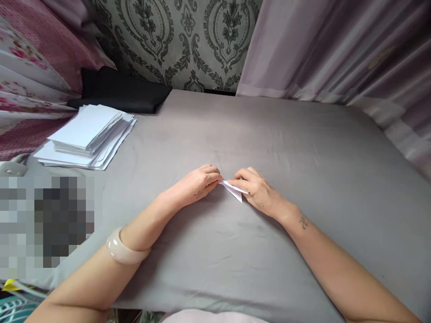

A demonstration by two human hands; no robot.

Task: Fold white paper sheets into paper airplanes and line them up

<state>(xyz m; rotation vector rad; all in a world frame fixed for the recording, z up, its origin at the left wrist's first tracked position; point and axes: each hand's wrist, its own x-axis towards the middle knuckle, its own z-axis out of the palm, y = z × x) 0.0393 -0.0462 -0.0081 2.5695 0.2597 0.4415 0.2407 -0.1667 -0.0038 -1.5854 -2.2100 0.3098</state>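
Near the middle of the grey-covered tabletop (269, 134), the left hand (198, 184) and the right hand (257, 190) meet over a small folded white paper (235, 190). Each grip is clenched on it: left fingertips pinch its left tip, right fingers press its right side. A stack of white sheets (87, 137) lies near the far left corner.

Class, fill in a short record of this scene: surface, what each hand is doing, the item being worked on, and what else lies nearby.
surface: grey sheet
left hand: pinches the left end of the folded paper
right hand: pinches its right end
folded paper: small, white, lying on the sheet between both hands
nearby: paper stack at far left, black cloth behind it
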